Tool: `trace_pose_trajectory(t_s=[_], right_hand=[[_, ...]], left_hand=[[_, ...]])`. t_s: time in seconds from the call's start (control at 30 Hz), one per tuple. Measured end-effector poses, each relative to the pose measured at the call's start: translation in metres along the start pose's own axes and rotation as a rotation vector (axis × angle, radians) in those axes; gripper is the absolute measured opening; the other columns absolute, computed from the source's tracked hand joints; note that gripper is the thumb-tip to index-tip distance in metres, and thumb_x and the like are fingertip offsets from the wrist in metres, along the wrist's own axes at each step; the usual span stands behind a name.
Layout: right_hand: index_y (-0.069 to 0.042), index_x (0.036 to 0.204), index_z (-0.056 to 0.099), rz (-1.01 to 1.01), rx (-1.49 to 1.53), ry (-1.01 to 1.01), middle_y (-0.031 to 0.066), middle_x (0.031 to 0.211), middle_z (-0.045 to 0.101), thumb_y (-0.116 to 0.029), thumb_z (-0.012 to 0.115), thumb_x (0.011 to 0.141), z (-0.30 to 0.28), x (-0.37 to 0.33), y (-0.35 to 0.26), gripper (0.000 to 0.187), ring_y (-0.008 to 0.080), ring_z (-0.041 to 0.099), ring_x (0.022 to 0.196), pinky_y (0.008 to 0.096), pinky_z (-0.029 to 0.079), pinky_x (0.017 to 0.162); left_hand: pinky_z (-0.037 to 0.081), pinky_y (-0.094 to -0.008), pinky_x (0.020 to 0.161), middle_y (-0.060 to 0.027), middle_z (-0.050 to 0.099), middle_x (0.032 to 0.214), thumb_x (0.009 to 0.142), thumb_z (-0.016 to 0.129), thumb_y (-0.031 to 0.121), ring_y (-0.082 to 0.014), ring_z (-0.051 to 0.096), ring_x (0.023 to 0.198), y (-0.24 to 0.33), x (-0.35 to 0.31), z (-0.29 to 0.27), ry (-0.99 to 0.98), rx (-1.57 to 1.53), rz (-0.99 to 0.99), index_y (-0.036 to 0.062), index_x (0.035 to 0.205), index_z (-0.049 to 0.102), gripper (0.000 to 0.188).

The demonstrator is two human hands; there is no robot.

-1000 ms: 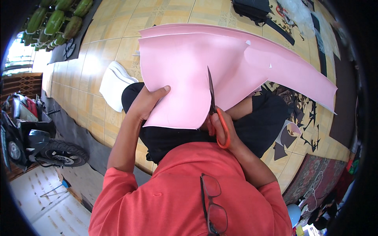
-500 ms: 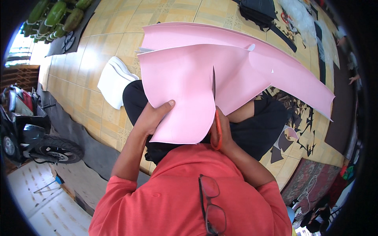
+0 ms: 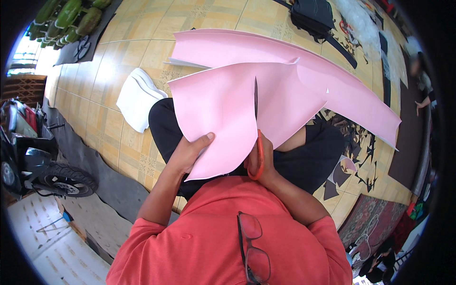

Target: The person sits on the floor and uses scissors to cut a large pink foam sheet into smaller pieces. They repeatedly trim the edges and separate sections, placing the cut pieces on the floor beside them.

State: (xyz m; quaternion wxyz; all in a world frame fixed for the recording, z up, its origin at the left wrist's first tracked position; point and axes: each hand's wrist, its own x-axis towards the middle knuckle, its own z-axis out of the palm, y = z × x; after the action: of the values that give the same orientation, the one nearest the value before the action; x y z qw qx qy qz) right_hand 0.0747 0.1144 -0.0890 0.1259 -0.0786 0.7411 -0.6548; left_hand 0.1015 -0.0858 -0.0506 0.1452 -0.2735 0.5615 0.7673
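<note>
A large pink sheet [image 3: 216, 102] lies across my lap and stretches over the tiles to the right. My left hand [image 3: 195, 151] pinches its near left edge, thumb on top and fingers underneath. In my right hand [image 3: 266, 159] is a pair of scissors with orange handles [image 3: 257, 161]. Its dark blade [image 3: 256, 97] shows above the pink surface, along the cut between the left flap and the rest. The lower blade is hidden beneath the sheet. Behind, the sheet's far part curls up from the floor.
White curved pieces [image 3: 137, 99] are stacked left of my knee. Dark triangular scraps [image 3: 354, 137] litter the floor at right. A black bag [image 3: 311, 16] lies at the far side, a motorcycle [image 3: 42, 161] stands at left, and another person's hand [image 3: 420, 105] shows at far right.
The near flap has shifted slightly right and down with my left hand, its corner lower. The scissors and my right hand have moved slightly left. The other person's arm has come further into view.
</note>
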Motion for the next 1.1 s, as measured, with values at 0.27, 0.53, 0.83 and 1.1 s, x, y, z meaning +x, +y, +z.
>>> trace_pose_trajectory(t_s=[0.27, 0.53, 0.83, 1.1], right_hand=[[0.0, 0.084, 0.05, 0.013, 0.004, 0.013, 0.0083, 0.057, 0.049, -0.019, 0.044, 0.101, 0.001, 0.015, -0.004, 0.026, 0.0183, 0.049, 0.049, 0.0319, 0.041, 0.048], [-0.001, 0.082, 0.053, -0.041, 0.029, -0.054, 0.0052, 0.054, 0.048, -0.04, 0.034, 0.102, 0.003, 0.036, 0.002, 0.047, 0.0151, 0.047, 0.042, 0.0286, 0.039, 0.043], [-0.004, 0.074, 0.049, 0.273, 0.41, -0.198, 0.0032, 0.047, 0.042, -0.05, 0.034, 0.1, -0.008, 0.054, -0.025, 0.055, 0.0128, 0.04, 0.034, 0.0255, 0.033, 0.033], [-0.002, 0.093, 0.05, 0.207, 0.562, -0.146, 0.0073, 0.06, 0.051, -0.047, 0.039, 0.099, -0.008, 0.049, -0.017, 0.047, 0.015, 0.05, 0.048, 0.0278, 0.043, 0.046]], left_hand=[[0.046, -0.034, 0.092, -0.0167, 0.058, 0.122, 0.082, 0.072, 0.023, -0.0238, 0.058, 0.108, 0.003, -0.012, -0.002, 0.048, 0.051, -0.02, -0.0063, 0.132, 0.045, 0.064], [0.049, -0.0321, 0.08, -0.0148, 0.062, 0.108, 0.082, 0.073, 0.023, -0.0217, 0.062, 0.092, 0.001, -0.012, -0.019, 0.041, 0.018, -0.114, -0.005, 0.128, 0.049, 0.059], [0.048, -0.0365, 0.093, -0.0175, 0.058, 0.12, 0.084, 0.07, 0.014, -0.0253, 0.059, 0.107, 0.016, -0.02, -0.02, 0.062, -0.104, -0.029, -0.0073, 0.132, 0.044, 0.059], [0.043, -0.0337, 0.096, -0.0162, 0.056, 0.122, 0.093, 0.061, 0.015, -0.0226, 0.054, 0.111, 0.018, 0.014, -0.019, 0.323, -0.004, 0.412, -0.008, 0.13, 0.044, 0.047]])
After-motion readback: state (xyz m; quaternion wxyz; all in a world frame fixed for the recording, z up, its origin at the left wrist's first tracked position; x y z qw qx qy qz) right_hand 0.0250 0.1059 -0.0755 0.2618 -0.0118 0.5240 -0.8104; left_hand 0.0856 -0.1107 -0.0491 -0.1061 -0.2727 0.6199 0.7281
